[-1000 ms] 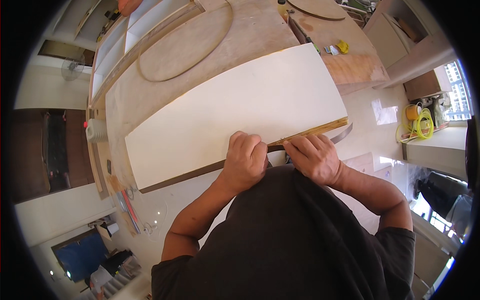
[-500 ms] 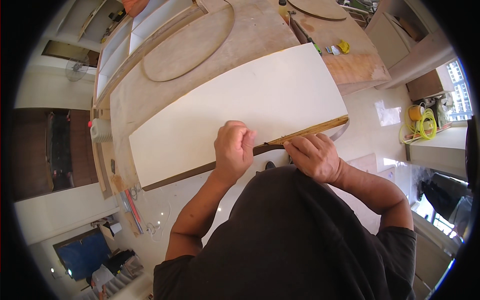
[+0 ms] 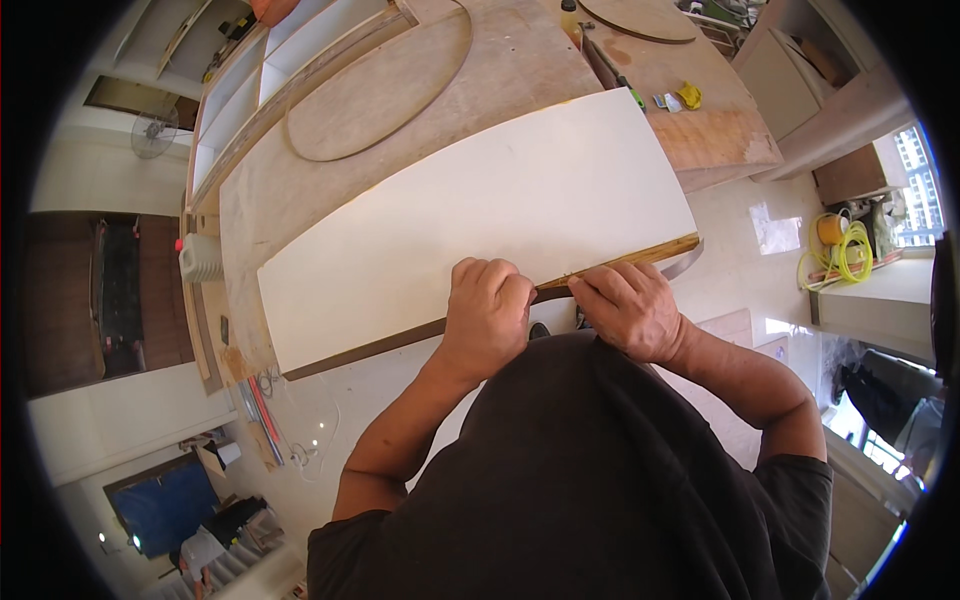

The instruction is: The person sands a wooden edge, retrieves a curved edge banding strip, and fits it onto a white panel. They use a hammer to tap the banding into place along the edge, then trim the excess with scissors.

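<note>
A large white panel with one curved side lies flat on the workbench before me. Dark brown edge banding covers its near edge from the left corner to my hands; further right that edge is bare, yellowish wood. My left hand is closed over the near edge, its fingers curled on the panel's rim where the banding runs. Just right of it, my right hand pinches the banding between thumb and fingers. Beyond my right hand, a loose length of banding curves past the panel's right corner.
The wooden workbench carries an oval loop of strip. On the far right part are a hammer, a yellow crumpled item and a round board. A jug stands left; yellow hose lies right.
My left hand has moved right along the near edge, from above the panel onto its rim, closer to my right hand. My right hand has hardly moved.
</note>
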The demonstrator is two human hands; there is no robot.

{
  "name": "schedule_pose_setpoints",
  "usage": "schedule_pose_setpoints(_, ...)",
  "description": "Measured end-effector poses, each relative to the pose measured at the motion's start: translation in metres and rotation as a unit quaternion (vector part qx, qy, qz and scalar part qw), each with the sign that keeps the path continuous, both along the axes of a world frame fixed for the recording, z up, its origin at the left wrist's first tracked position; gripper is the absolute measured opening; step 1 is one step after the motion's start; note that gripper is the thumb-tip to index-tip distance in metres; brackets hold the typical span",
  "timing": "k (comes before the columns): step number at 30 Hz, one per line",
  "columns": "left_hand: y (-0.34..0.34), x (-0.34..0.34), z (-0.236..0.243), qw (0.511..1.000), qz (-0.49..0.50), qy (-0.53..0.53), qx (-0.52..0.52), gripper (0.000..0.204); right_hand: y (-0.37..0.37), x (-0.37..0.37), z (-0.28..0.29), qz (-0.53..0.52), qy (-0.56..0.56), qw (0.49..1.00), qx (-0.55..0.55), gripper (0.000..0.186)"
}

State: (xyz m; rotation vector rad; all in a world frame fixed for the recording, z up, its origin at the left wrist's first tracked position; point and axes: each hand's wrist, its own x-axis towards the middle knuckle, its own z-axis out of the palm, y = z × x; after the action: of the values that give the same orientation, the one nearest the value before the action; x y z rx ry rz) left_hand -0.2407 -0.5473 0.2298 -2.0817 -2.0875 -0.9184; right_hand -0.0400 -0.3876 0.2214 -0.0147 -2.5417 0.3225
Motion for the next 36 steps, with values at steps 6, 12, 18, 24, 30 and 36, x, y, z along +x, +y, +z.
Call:
schedule_pose_setpoints(6, -0.002, -0.006, 0.014, 0.982, 0.093, -0.156, 0.05, 0.012, -0.001, -0.001, 0.001, -0.001, 0.012, 1.0, 0.022, 0.037)
schedule_pose_setpoints(12, -0.058, -0.005, 0.04, 0.992, 0.004, -0.095, -0.083, 0.011, 0.002, -0.004, 0.002, -0.009, -0.003, 1.0, 0.014, 0.04)
schedule_pose_setpoints(18, -0.099, 0.01, 0.017, 0.952, 0.075, -0.038, -0.295, 0.021, 0.002, -0.004, 0.003, -0.015, -0.025, 0.998, 0.053, 0.046)
schedule_pose_setpoints(24, -0.051, 0.015, 0.013, 0.998, 0.056, 0.015, 0.04, 0.039, 0.008, -0.003, 0.002, 0.005, -0.025, 0.996, 0.082, 0.039)
schedule_pose_setpoints(30, -0.033, 0.0, -0.006, 0.999, 0.032, 0.003, 0.036, 0.038, 0.011, -0.007, 0.005, 0.002, -0.01, 0.995, 0.098, 0.033)
schedule_pose_setpoints(36, -0.029, -0.003, -0.015, 0.997, 0.028, 0.028, 0.061, 0.032, 0.012, -0.009, 0.001, 0.004, -0.014, 0.996, 0.092, 0.033)
